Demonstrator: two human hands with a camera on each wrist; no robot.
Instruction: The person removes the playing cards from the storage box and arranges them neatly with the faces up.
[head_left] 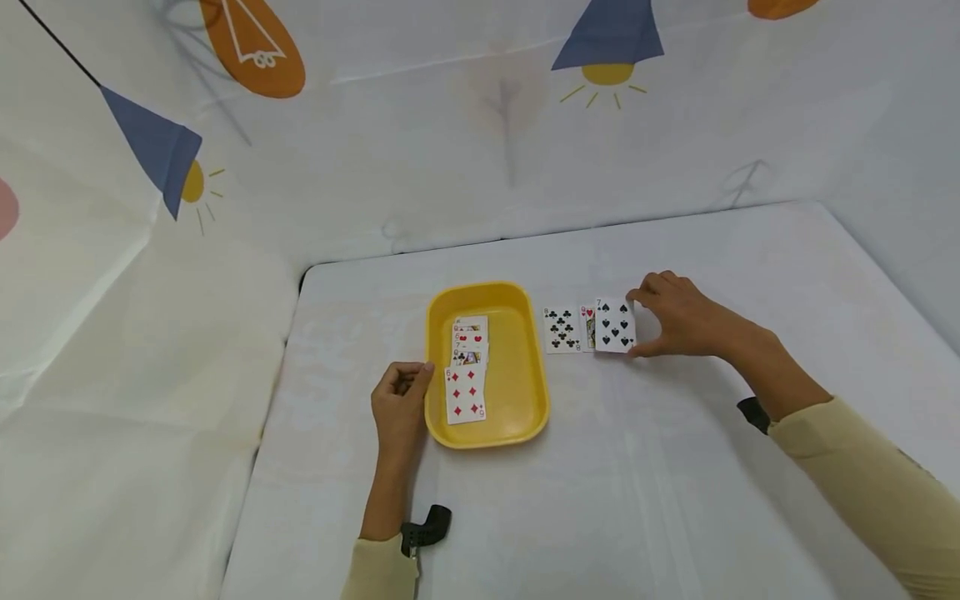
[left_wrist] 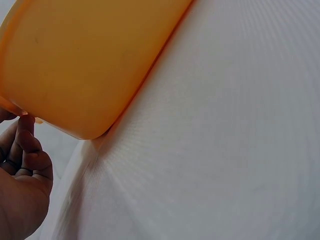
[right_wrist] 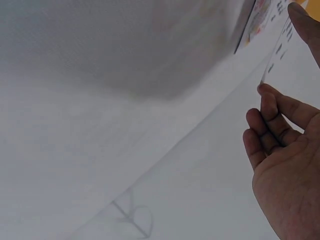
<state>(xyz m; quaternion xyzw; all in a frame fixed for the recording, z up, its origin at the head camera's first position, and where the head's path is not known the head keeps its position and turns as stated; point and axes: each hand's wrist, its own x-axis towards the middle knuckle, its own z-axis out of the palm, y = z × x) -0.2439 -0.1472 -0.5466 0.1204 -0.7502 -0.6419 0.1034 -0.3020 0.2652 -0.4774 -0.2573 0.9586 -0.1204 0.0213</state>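
My right hand (head_left: 684,317) holds a seven of spades (head_left: 615,326) by its far and near edges, thumb on the near one. In the right wrist view, the card (right_wrist: 281,52) spans from thumb to fingertips. It partly covers a heart picture card (head_left: 587,329), and an eight of clubs (head_left: 562,331) lies left of that. My left hand (head_left: 397,408) pinches the left rim of a yellow tray (head_left: 517,417); the left wrist view shows the fingers at the tray's edge. Inside the tray is an overlapping column of several cards, the six of diamonds (head_left: 466,394) nearest me.
A white-covered table (head_left: 585,500) lies under everything. White cloth walls (head_left: 420,167) with printed lamps rise behind it and at the left. Black straps (head_left: 427,527) sit at both wrists.
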